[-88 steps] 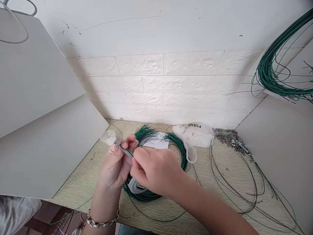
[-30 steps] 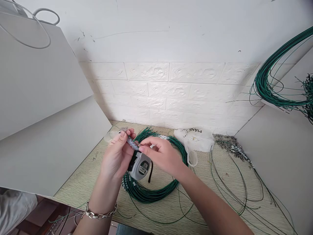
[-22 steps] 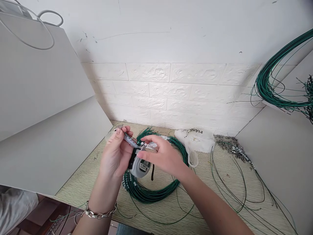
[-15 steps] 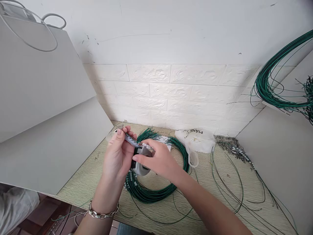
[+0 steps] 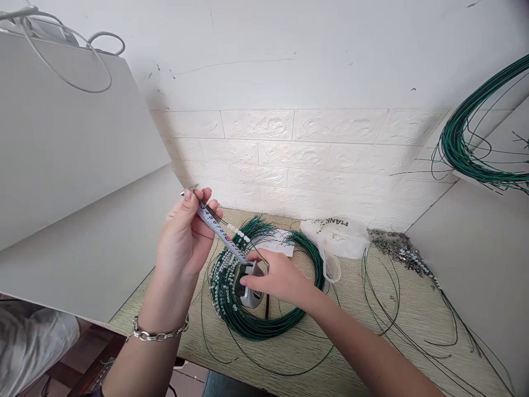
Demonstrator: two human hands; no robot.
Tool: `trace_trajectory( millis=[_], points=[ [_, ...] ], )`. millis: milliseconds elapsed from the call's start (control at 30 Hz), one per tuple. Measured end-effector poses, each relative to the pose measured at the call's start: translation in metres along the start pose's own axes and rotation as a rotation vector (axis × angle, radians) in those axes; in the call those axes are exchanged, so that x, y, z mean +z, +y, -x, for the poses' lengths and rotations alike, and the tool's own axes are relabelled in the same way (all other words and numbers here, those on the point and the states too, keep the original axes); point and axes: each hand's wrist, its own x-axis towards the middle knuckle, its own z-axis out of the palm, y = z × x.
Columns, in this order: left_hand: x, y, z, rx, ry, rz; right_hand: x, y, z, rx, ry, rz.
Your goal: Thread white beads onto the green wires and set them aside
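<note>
My left hand point(image 5: 182, 240), raised above the table, pinches the end of the tape blade point(image 5: 219, 231) together with a thin green wire strung with small white beads point(image 5: 237, 233). My right hand point(image 5: 276, 275) grips the grey tape measure case point(image 5: 250, 286) low over the coil of green wire point(image 5: 268, 325). The blade runs slanting between the two hands. Several white beads also sit on wires at the coil's left side point(image 5: 221, 278).
A wooden table point(image 5: 314, 353) stands against a white brick wall. A white plastic bag point(image 5: 330, 237), a heap of small silvery pieces point(image 5: 392, 248), loose green wires point(image 5: 405, 320), white boards at both sides and another wire bundle point(image 5: 467, 143) at upper right.
My left hand has lifted up and to the left with the blade end, while my right hand lowered the case toward the coil. More blade now shows between them.
</note>
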Motion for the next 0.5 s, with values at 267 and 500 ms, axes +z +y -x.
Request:
trace_trajectory(
  millis=[267,500],
  points=[
    [0.011,0.022,-0.023,0.0,0.065,0.047,-0.002,0.01,0.003,-0.021,-0.003,-0.001],
    [0.032,0.04,-0.047,0.091,-0.041,0.013,-0.003,0.005,0.006,-0.08,0.015,0.157]
  ],
)
